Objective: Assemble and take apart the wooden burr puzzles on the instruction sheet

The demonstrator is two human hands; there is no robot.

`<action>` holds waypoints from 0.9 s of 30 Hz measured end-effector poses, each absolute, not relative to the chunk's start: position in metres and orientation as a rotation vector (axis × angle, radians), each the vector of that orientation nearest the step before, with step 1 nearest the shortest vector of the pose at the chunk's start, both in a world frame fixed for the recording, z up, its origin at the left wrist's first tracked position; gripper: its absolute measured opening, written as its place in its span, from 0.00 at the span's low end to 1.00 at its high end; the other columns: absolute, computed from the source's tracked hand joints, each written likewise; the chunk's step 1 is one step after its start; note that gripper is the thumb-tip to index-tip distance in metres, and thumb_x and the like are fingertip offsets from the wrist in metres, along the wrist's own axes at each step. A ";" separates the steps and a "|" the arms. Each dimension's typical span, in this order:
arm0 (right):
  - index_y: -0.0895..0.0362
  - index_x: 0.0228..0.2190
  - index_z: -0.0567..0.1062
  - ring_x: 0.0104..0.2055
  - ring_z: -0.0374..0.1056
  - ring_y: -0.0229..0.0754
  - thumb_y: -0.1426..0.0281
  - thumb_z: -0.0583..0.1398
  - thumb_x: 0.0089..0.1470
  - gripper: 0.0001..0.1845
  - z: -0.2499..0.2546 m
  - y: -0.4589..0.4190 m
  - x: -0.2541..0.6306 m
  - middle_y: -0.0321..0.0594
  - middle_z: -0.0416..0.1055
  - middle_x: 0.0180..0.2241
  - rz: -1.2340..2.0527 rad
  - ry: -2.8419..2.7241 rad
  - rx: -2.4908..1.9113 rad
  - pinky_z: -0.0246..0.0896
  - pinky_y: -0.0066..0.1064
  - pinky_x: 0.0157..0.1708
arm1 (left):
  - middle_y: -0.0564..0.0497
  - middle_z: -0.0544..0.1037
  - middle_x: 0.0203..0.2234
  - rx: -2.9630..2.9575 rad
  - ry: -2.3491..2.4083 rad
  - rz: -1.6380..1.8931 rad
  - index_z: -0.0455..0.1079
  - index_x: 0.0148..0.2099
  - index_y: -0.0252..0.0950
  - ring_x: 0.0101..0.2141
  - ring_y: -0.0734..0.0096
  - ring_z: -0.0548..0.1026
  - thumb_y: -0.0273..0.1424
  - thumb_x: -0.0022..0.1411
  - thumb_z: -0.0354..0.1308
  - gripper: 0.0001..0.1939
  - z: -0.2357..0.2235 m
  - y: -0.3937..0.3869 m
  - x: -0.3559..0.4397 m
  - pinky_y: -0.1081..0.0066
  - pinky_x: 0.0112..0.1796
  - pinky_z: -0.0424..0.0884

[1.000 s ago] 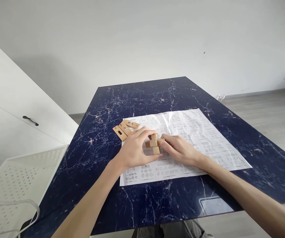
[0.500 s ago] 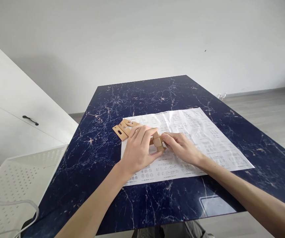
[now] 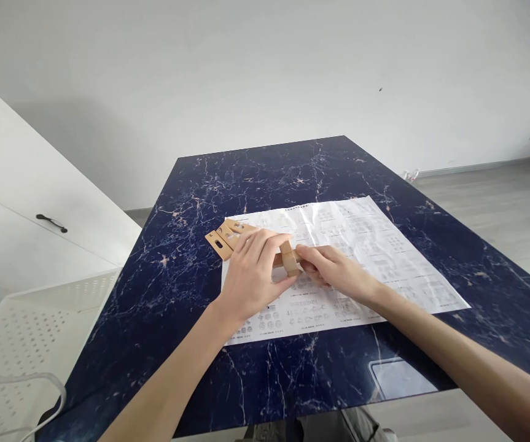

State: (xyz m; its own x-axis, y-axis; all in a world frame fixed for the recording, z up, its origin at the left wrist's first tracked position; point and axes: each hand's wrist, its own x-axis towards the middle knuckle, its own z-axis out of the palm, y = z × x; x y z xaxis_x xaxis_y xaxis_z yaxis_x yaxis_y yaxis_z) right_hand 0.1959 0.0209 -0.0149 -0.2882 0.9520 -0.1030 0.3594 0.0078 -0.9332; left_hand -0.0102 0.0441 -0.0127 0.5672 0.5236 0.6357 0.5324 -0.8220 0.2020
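A small wooden interlocking puzzle [image 3: 289, 260] made of crossed blocks is held between both hands, over a printed instruction sheet [image 3: 357, 270]. My left hand [image 3: 254, 270] grips its upright block from the left, fingers on top and thumb below. My right hand [image 3: 333, 270] pinches the right end of the puzzle between thumb and fingers. Flat wooden pieces [image 3: 219, 244] with cut-out slots lie beyond my left hand, at the sheet's left corner; one bears a 2. My left hand partly hides them and some of the puzzle.
The creased sheet lies on a dark blue marble-patterned table [image 3: 255, 178]. A pale rectangular shape [image 3: 403, 377] shows near the table's front edge. At left stand a white cabinet [image 3: 25, 209] and a perforated white surface [image 3: 16, 344] with a cable.
The wooden puzzle has turned slightly in my hands, and its crossed blocks show a different face. Both hands keep their grip. The whole view has shifted a little.
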 end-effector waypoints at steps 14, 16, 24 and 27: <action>0.50 0.27 0.54 0.20 0.49 0.37 0.62 0.51 0.71 0.19 -0.023 0.015 0.203 0.33 0.59 0.20 0.276 -2.100 -1.122 0.43 0.35 0.25 | 0.44 0.83 0.39 -3.722 -1.399 -1.256 0.78 0.46 0.40 0.44 0.57 0.83 0.57 0.76 0.42 0.32 -0.001 0.055 -0.023 0.58 0.44 0.81; 0.51 0.27 0.54 0.20 0.49 0.37 0.63 0.51 0.72 0.19 -0.022 0.015 0.203 0.33 0.59 0.21 0.251 -2.116 -1.086 0.43 0.35 0.24 | 0.45 0.82 0.36 -3.806 -1.435 -1.230 0.78 0.43 0.39 0.39 0.58 0.82 0.62 0.71 0.49 0.32 0.000 0.055 -0.022 0.59 0.40 0.80; 0.51 0.27 0.55 0.19 0.48 0.34 0.66 0.54 0.71 0.19 -0.022 0.015 0.203 0.29 0.56 0.19 0.135 -2.063 -0.930 0.42 0.33 0.22 | 0.42 0.80 0.49 -3.817 -1.674 -1.653 0.78 0.53 0.38 0.48 0.56 0.77 0.55 0.59 0.70 0.30 0.003 0.046 -0.015 0.59 0.50 0.74; 0.51 0.27 0.54 0.19 0.48 0.34 0.67 0.56 0.70 0.20 -0.024 0.014 0.203 0.28 0.55 0.19 0.114 -2.045 -0.924 0.42 0.33 0.22 | 0.42 0.79 0.50 -3.812 -1.622 -1.774 0.78 0.54 0.39 0.51 0.53 0.76 0.54 0.59 0.71 0.29 0.000 0.043 -0.013 0.56 0.54 0.72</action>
